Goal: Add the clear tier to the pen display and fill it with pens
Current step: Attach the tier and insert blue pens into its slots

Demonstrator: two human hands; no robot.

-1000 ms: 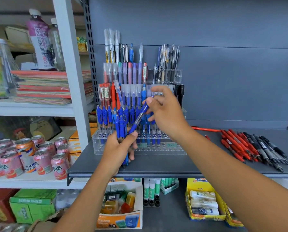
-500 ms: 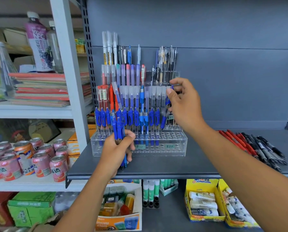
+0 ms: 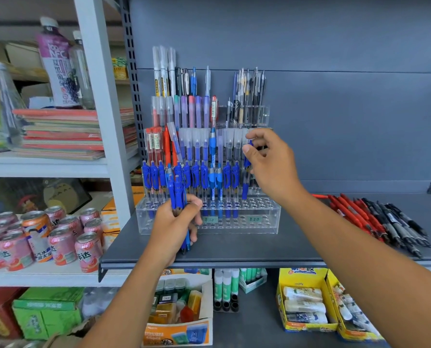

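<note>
A stepped clear pen display (image 3: 259, 114) stands on the dark shelf (image 3: 234, 249). Its front clear tier (image 3: 262, 222) has many holes; a row of blue pens (image 3: 196, 177) fills the left part, and the right holes are bare. My left hand (image 3: 176, 222) is shut on a bunch of blue pens (image 3: 178, 194) in front of the tier's left side. My right hand (image 3: 272, 162) pinches the top of one blue pen (image 3: 245, 179), upright with its tip at a hole right of the row.
Loose red pens (image 3: 352, 212) and black pens (image 3: 397, 227) lie on the shelf at the right. A grey upright post (image 3: 101, 121) borders the left; beyond it are drink cans (image 3: 58, 237), notebooks and bottles. Boxes of stationery sit on the shelf below.
My right hand took one blue pen from the bunch, carried it right and lowered it upright onto the front tier. The left hand stayed put with its bunch.
</note>
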